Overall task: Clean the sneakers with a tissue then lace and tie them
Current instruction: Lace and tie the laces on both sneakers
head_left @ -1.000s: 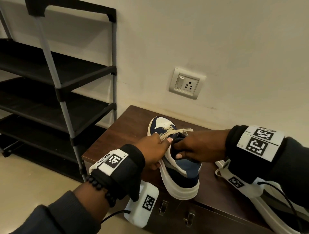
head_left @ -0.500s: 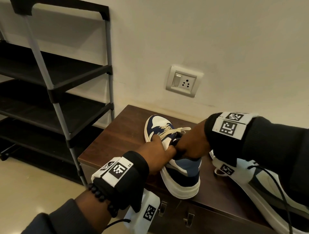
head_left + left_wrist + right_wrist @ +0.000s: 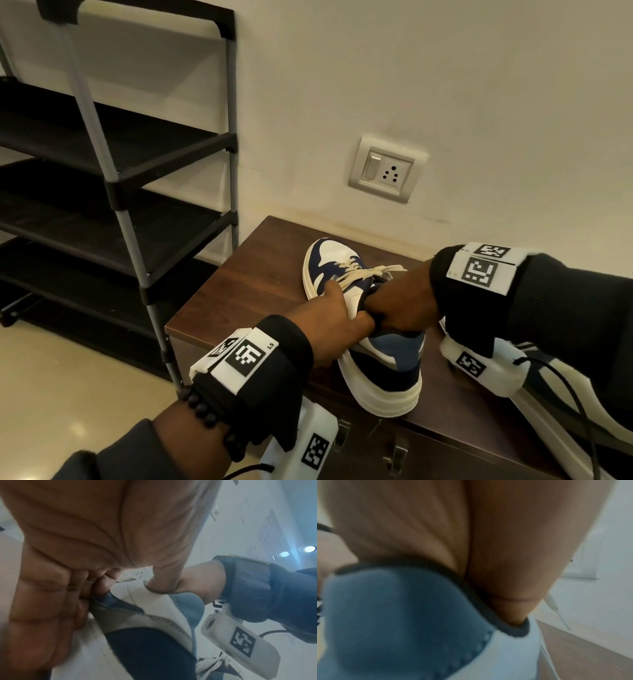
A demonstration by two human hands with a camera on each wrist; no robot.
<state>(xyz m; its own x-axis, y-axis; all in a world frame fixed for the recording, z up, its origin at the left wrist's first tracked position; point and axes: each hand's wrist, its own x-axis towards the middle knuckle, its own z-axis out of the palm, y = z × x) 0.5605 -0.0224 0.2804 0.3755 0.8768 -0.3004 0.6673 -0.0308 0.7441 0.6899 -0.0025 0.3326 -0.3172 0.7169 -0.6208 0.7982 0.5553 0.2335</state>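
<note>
on the wooden cabinet (image 3: 260,274) the navy-and-white sneaker (image 3: 383,370) sits heel toward me, my left hand (image 3: 334,322) clamping its stiff side, my right hand (image 3: 397,305) tucked into the padded collar, grip hidden, and i judge the soft laces (image 3: 363,272) pinchable.

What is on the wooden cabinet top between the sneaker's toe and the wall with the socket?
Nothing: in the head view the cabinet top is bare between the sneaker toe and the wall below the socket.
</note>
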